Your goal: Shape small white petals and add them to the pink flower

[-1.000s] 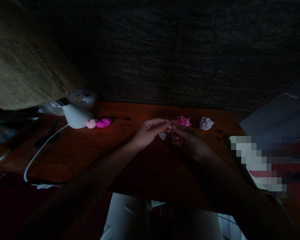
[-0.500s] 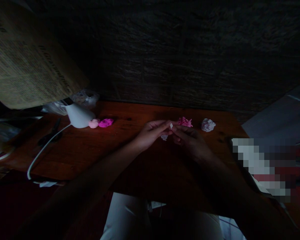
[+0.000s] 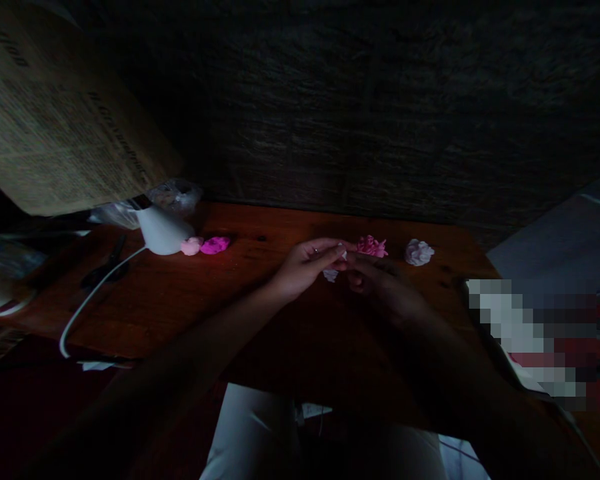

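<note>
My left hand (image 3: 307,265) and my right hand (image 3: 380,283) meet over the middle of a dark wooden table (image 3: 190,300). Both pinch a small white scrap (image 3: 343,254) between their fingertips. A second white bit (image 3: 331,274) shows just under my left fingers. A pink crumpled flower shape (image 3: 371,246) lies right behind the hands, and a white crumpled one (image 3: 419,252) lies to its right.
A white lamp base (image 3: 161,231) with a white cable (image 3: 87,300) stands at the left, beside a pale pink lump (image 3: 191,246) and a magenta lump (image 3: 215,245). Dark scissors (image 3: 105,265) lie left of the cable. A printed board (image 3: 55,127) leans at the upper left.
The hands stay joined on the small white scrap, with only slight finger shifts. The view has drifted a little, moving everything slightly to the right.
</note>
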The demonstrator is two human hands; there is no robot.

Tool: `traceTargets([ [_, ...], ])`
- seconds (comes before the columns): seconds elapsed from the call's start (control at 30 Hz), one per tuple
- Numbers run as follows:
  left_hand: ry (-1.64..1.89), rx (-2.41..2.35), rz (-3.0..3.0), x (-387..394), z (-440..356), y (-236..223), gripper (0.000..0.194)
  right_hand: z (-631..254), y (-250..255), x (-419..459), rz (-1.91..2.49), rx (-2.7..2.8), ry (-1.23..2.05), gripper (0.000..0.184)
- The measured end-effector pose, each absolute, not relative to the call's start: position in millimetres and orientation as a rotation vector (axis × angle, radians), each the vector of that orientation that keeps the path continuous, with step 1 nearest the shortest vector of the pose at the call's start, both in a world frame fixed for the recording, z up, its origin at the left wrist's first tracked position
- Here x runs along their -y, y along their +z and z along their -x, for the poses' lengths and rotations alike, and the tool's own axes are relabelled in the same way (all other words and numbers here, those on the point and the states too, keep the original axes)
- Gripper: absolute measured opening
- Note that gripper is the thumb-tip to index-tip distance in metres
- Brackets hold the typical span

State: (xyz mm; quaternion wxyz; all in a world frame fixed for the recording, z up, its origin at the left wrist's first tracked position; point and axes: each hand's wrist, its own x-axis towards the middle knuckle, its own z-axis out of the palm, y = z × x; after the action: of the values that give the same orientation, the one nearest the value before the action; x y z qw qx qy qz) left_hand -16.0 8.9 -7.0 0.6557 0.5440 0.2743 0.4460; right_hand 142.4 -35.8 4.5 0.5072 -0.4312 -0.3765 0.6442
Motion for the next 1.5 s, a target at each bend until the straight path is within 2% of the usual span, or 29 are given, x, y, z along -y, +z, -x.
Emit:
traceTargets([
  [0.37,1.078,-0.646,-1.362,-10,16,-10,0.042,-147,-2,33,1.101,0.842,1.519,0.034],
  [0.6,1.12,-0.681,-1.601,-10,19,-11,0.022,-146,-2,33,1.143,0.793,1.533,0.029],
  [0.8,1.193,-0.691,-1.866,-10,22,-7,0.015,-145,-9,29,1.106,0.782,1.563,0.022],
  [1.0,1.173,-0.664,-1.743,-12,22,-8,0.018,-145,-7,32,1.006,0.739,1.641,0.029],
  [1.17,1.162,-0.697,-1.556,-10,21,-7,0.037,-144,-2,34,1.002,0.781,1.609,0.027],
  [1.5,1.138,-0.594,-1.425,-5,14,-7,0.036,-146,4,34,0.842,0.676,1.766,0.024],
])
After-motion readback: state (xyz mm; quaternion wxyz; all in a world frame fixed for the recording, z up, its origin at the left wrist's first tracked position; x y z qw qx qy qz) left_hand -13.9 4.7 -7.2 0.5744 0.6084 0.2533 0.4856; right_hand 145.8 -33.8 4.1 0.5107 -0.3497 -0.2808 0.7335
